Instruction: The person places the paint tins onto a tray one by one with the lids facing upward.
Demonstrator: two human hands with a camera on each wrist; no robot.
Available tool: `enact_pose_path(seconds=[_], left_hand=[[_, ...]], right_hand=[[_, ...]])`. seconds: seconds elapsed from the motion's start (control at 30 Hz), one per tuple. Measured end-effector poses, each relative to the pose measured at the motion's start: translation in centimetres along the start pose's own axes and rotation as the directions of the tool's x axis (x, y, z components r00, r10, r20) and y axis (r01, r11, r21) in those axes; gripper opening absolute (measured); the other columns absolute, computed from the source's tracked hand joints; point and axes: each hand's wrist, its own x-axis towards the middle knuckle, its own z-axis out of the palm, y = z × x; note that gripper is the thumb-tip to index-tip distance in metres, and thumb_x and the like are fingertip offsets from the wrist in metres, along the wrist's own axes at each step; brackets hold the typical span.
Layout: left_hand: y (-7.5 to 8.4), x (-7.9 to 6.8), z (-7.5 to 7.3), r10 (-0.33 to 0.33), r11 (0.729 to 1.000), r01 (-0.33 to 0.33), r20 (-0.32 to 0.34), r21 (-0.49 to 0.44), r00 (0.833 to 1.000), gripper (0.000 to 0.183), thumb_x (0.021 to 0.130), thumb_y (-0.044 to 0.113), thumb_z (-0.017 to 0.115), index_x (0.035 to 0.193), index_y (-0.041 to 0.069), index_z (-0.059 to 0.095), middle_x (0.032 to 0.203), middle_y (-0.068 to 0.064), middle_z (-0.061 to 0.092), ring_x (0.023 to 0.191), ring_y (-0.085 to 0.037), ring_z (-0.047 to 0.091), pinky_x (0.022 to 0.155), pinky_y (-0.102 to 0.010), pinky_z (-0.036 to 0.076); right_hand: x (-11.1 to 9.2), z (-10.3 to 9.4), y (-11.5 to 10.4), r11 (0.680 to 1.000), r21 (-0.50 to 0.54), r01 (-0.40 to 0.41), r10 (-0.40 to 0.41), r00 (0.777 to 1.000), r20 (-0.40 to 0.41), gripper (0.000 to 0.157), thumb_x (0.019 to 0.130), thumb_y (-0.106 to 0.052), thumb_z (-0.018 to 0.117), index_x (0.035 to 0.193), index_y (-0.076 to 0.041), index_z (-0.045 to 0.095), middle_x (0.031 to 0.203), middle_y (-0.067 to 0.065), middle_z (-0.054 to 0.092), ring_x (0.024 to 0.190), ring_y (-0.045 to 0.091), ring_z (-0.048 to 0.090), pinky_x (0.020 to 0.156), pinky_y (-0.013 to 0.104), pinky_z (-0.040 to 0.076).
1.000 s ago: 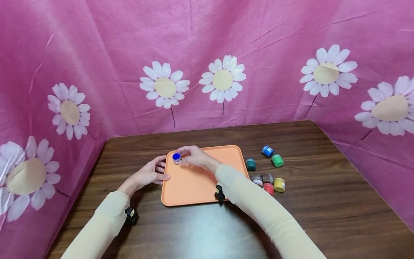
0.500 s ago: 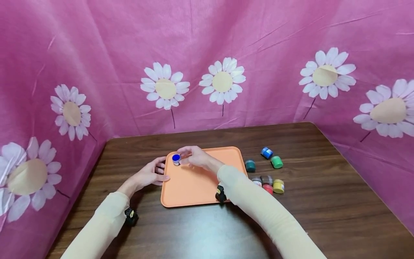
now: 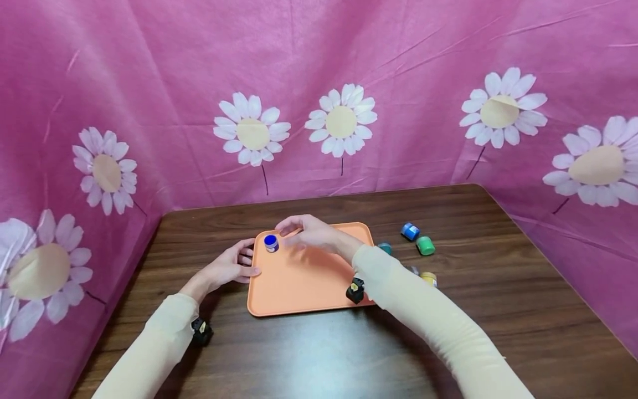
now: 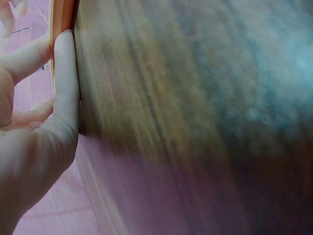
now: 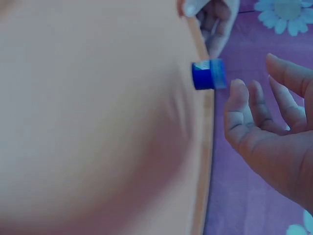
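An orange tray (image 3: 299, 288) lies on the table, and a small paint jar with a deep blue top (image 3: 271, 244) stands upright in its far left corner. My left hand (image 3: 226, 269) holds the tray's left edge, thumb over the rim and fingers along the outside. To the right of the blue jar, my right hand (image 3: 316, 234) hovers above the tray with relaxed fingers. In the right wrist view, a gap separates those fingertips from the blue paint jar (image 5: 208, 74), and nothing is in that hand.
Right of the tray are more paint jars: a blue one (image 3: 410, 231), a green one (image 3: 426, 245), a dark teal one (image 3: 385, 247) and a yellow one (image 3: 429, 278). My right sleeve (image 3: 423, 316) hides others. A pink flowered cloth (image 3: 299, 55) hangs around the wooden table (image 3: 224, 360).
My right hand has drawn back to the right and up from the blue paint jar, which stays in the tray corner. My left hand keeps its place on the tray edge.
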Motion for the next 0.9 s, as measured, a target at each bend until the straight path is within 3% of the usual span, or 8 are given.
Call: enact_pose_path(seconds=[0.27, 0.43, 0.63, 0.8, 0.9], left_hand=[[0.5, 0.2, 0.0, -0.007, 1.0, 0.007, -0.017, 0.005, 1.0, 0.089, 0.088, -0.003, 0.075, 0.158, 0.002, 0.02, 0.13, -0.024, 0.036, 0.103, -0.027, 0.054, 0.076, -0.043, 0.062], [0.3, 0.8, 0.7, 0.0, 1.0, 0.0, 0.004, -0.003, 1.0, 0.09, 0.088, -0.003, 0.075, 0.159, 0.002, 0.02, 0.131, -0.024, 0.037, 0.1, -0.027, 0.057, 0.077, -0.043, 0.062], [0.0, 0.7, 0.6, -0.015, 1.0, 0.015, -0.014, 0.007, 1.0, 0.089, 0.087, -0.004, 0.076, 0.158, 0.002, 0.022, 0.131, -0.024, 0.037, 0.103, -0.028, 0.053, 0.076, -0.043, 0.062], [0.2, 0.3, 0.3, -0.023, 1.0, 0.023, -0.024, 0.002, 0.999, 0.089, 0.086, -0.004, 0.077, 0.158, 0.004, 0.024, 0.129, -0.023, 0.038, 0.104, -0.029, 0.052, 0.075, -0.043, 0.062], [0.2, 0.2, 0.2, -0.026, 1.0, 0.026, -0.019, 0.006, 0.999, 0.089, 0.087, -0.004, 0.076, 0.158, 0.004, 0.023, 0.129, -0.023, 0.037, 0.104, -0.029, 0.052, 0.076, -0.043, 0.062]], right_hand=[[-1.9, -2.8, -1.2, 0.999, 0.028, -0.021, 0.019, 0.996, 0.082, 0.045, 0.094, -0.008, 0.072, 0.136, -0.002, 0.059, 0.137, 0.026, 0.056, 0.108, 0.022, 0.062, 0.098, 0.062, 0.046], [-3.6, -4.3, -0.9, 0.999, -0.046, -0.028, 0.033, 0.992, 0.124, 0.045, 0.094, -0.009, 0.072, 0.137, -0.001, 0.058, 0.134, 0.023, 0.059, 0.117, 0.036, 0.06, 0.099, 0.063, 0.045], [-5.5, -6.4, -0.7, 0.999, -0.018, -0.047, 0.049, 0.989, 0.137, 0.052, 0.094, -0.013, 0.072, 0.141, 0.001, 0.053, 0.135, 0.023, 0.058, 0.122, 0.041, 0.056, 0.101, 0.062, 0.045], [-7.2, -8.6, 0.0, 0.997, -0.002, -0.074, 0.074, 0.993, 0.097, 0.052, 0.095, -0.009, 0.07, 0.142, 0.004, 0.051, 0.137, 0.031, 0.051, 0.12, 0.048, 0.055, 0.086, 0.045, 0.053], [-8.5, -10.1, 0.7, 0.996, -0.042, -0.074, 0.078, 0.993, 0.085, 0.051, 0.095, -0.007, 0.069, 0.141, 0.005, 0.051, 0.135, 0.033, 0.051, 0.115, 0.045, 0.056, 0.075, 0.033, 0.052]])
